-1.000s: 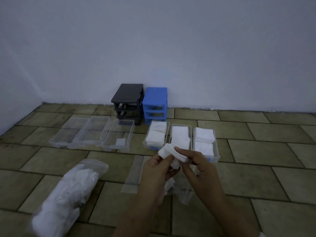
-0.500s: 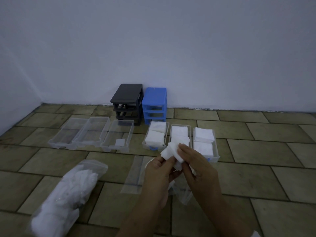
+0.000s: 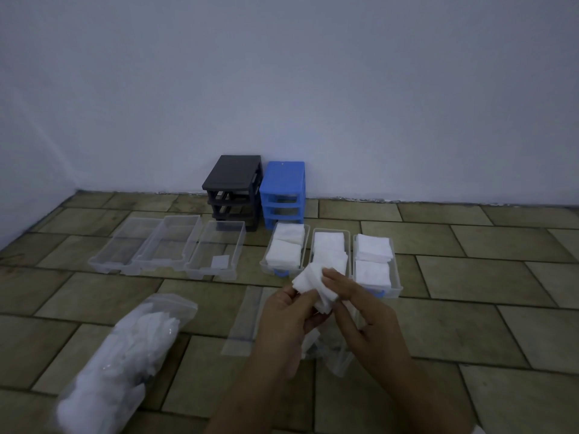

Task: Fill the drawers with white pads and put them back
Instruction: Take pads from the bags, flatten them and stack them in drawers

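My left hand (image 3: pixel 286 317) and my right hand (image 3: pixel 360 308) together hold a small stack of white pads (image 3: pixel 308 281) above the floor. Just beyond them lie three clear drawers with pads: the left one (image 3: pixel 284 250), the middle one (image 3: pixel 330 249) and the right one (image 3: pixel 374 261). Further left, three clear drawers lie side by side: two bare (image 3: pixel 125 245) (image 3: pixel 167 245) and one (image 3: pixel 216 250) with a single pad (image 3: pixel 220 262). Against the wall stand a black drawer frame (image 3: pixel 233 189) and a blue drawer frame (image 3: pixel 283 192), both without drawers.
A clear bag full of white pads (image 3: pixel 125 368) lies at the lower left. An almost empty clear bag (image 3: pixel 332 355) lies under my hands, with a flat plastic strip (image 3: pixel 244 317) beside it. Tiled floor stretches to the right; the wall closes the back.
My hands have shifted the pad stack slightly up and towards the middle filled drawer, with my fingers working along its edge. Everything else stays put.
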